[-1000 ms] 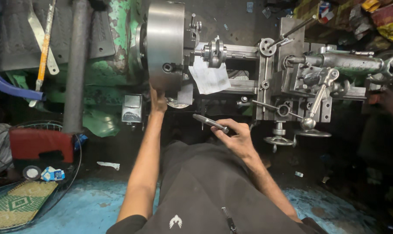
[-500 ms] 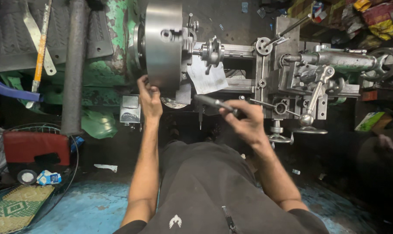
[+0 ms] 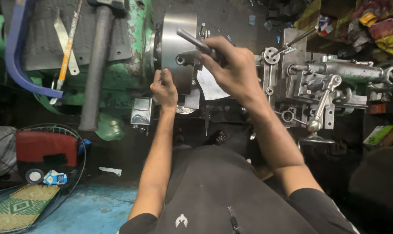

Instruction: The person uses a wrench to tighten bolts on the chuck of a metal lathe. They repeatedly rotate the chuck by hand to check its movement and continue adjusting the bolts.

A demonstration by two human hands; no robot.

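1. We note the lathe chuck (image 3: 179,50), a bright steel drum, mounted on the green headstock (image 3: 135,65). It sits directly under both hands.
2. Change since half a second ago: the right hand (image 3: 231,65) has risen from below the chuck to its face, bringing the dark metal key (image 3: 195,43) with it. The key's tip now lies at the chuck body; we cannot tell whether it is seated in a socket.
3. We judge this as the move from carrying the tool to applying it at the chuck.
4. Right hand: closed in a fist round the key's shaft.
5. Left hand (image 3: 165,89): fingers curled over the chuck's lower rim, as before, apparently steadying it.
6. Rightward of the right hand stands the grey tool carriage (image 3: 318,82) with its levers.
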